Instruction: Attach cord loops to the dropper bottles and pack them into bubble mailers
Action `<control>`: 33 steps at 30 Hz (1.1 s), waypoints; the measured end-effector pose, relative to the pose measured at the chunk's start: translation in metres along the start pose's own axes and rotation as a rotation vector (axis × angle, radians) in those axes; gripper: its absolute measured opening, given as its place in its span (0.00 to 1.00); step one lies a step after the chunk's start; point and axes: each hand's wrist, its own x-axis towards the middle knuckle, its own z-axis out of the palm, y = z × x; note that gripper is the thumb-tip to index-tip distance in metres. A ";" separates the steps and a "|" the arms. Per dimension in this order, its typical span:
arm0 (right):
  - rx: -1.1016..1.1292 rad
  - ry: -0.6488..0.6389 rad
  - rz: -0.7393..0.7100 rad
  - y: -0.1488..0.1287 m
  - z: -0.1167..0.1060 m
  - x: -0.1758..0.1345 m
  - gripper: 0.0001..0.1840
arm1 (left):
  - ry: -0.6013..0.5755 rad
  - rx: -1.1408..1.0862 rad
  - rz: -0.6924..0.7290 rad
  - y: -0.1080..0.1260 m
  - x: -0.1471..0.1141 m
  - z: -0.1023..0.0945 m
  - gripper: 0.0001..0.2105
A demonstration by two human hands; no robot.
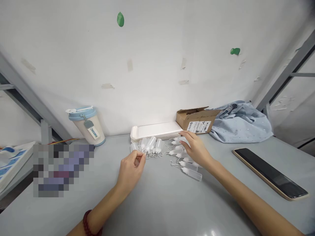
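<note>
Two loose groups of small plastic bottles lie on the grey table (152, 206): the left group (150, 144) huddles just in front of a long white stack (159, 129), and the right group (192, 174) fans out below the cardboard box (181, 120). The work looks partway along, judging by that split, though which bottles are done and which are left cannot be told; none shows clearly filled or packed away.

The left hand (131, 165) has thumb and fingertips pinched together at the edge of the left group; whether a bottle tip or string is caught between them cannot be made out. The right hand (197, 147) is loosely curved over the right group, thumb and forefinger parted, with no firm grip visible — contact with a bottle is unclear.

Each bottle is a slim, cloudy cylinder narrowing to a pointed nozzle, with thin, curly white strings around the tips. The stack is smooth, pale and flat-topped; the box is stiff brown card with a printed label — its flap raised — beside a soft, crumpled blue cloth (243, 124).
</note>
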 end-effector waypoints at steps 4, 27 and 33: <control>-0.066 -0.052 0.041 0.015 0.004 0.002 0.15 | 0.051 0.038 0.003 -0.002 0.009 0.006 0.11; -0.072 -0.334 -0.100 -0.011 0.001 -0.006 0.13 | -0.175 0.174 0.167 -0.006 -0.006 0.015 0.13; -0.049 -0.276 -0.099 -0.013 0.006 -0.007 0.08 | -0.185 0.186 0.175 -0.003 -0.009 0.015 0.13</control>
